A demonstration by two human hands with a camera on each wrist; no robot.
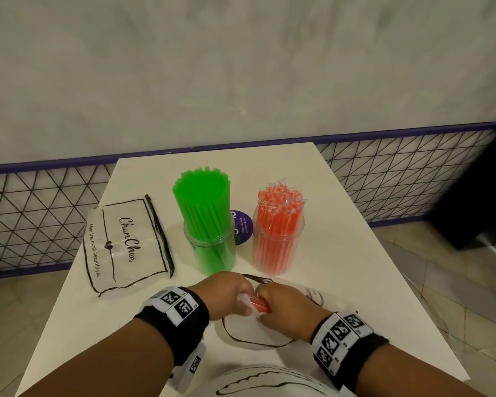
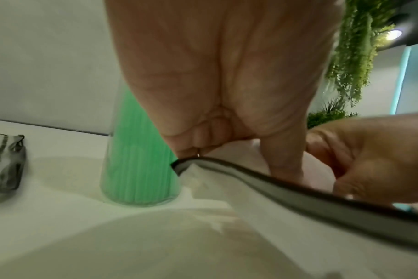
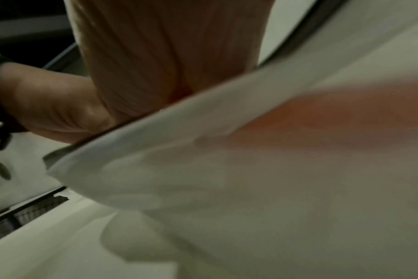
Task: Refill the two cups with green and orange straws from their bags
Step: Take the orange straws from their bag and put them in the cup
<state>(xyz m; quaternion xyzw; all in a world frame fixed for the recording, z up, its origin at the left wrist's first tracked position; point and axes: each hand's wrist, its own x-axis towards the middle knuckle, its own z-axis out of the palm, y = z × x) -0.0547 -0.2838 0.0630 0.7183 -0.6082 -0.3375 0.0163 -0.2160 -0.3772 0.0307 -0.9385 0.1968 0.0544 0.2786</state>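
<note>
Two clear cups stand mid-table: the green straws cup [image 1: 209, 227] [image 2: 136, 162] and, to its right, the orange straws cup [image 1: 278, 236], both packed full. In front of them lies a clear bag with a black rim [image 1: 252, 333] [image 2: 286, 186] [image 3: 203, 169]. My left hand [image 1: 235, 296] [image 2: 227, 94] pinches the bag's rim at its mouth. My right hand [image 1: 272, 305] [image 2: 370, 160] [image 3: 167, 56] curls round a few orange straws [image 1: 259, 305] at that mouth. An orange blur [image 3: 334, 120] shows through the bag's film in the right wrist view.
A second, flat printed bag [image 1: 126, 242] [image 2: 5, 164] lies at the table's left. A purple round sticker [image 1: 241, 227] sits between the cups. The white table [image 1: 370, 282] ends close on both sides, with a wire fence [image 1: 398, 173] and wall behind.
</note>
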